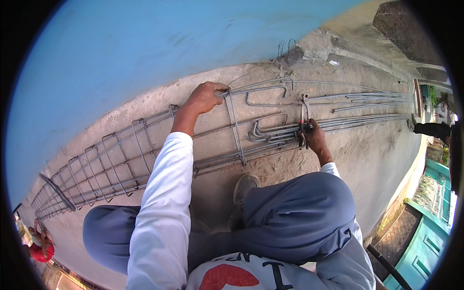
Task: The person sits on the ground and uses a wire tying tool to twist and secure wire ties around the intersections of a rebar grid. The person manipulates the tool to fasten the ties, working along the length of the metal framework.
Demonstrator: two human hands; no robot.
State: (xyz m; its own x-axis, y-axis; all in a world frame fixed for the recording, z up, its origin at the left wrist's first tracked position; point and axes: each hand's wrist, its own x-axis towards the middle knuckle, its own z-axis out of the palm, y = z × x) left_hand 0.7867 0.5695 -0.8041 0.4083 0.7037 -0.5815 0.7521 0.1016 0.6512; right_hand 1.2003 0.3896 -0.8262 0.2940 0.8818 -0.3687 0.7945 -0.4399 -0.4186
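A long rebar cage (108, 163) of ribbed bars and square stirrups lies on the concrete ground before me. My left hand (206, 98) grips the cage's far long bar beside the corner of an end stirrup (235, 127). A thin tie wire (239, 78) sticks up at its fingertips. In my right hand (314, 137) is a pair of end-cutting pincers (303, 108), held by its dark handles with the jaws pointing away from me. The pincers are above loose hooked bars (279, 128), to the right of the stirrup.
Straight bars (377, 98) run off to the right, where another person's leg (431, 129) shows. At far left, a person in red (41, 244) is near the cage's end. A blue wall (127, 54) borders the far side. Bent wires (286, 49) rise from broken concrete.
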